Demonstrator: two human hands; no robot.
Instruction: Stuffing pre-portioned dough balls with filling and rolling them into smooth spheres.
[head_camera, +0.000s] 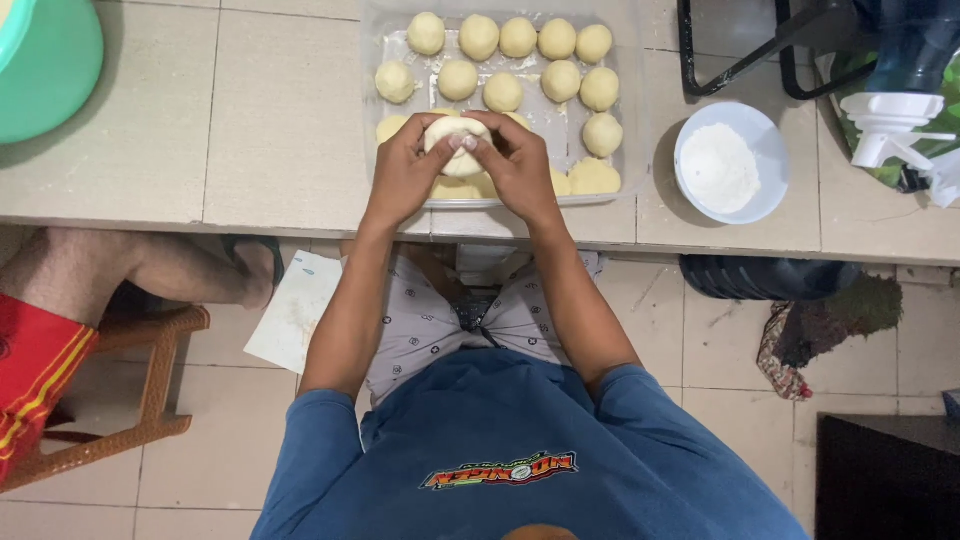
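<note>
The dough ball (457, 140) is held between both hands just above the near edge of the clear plastic tray (630, 100). It is pale, round and slightly flattened on top. The left hand (405, 170) cups its left side with the fingers curled around it and the thumb pressed on top. The right hand (520, 165) cups the right side in the same manner, thumb tip meeting the dough near the centre (both hands closed on the dough, not spread).

The tray rests on a tiled counter (250, 120) and holds many more dough balls (560, 80) in rows, with several further pieces partly hidden under the hands. To the right of the tray, near it but apart, stands a white bowl of flour (730, 162). A green basin (45, 70) sits at the far left corner of the counter. Another person's bare leg (130, 265) rests on a wooden chair (150, 380) to the left, below the counter edge.
</note>
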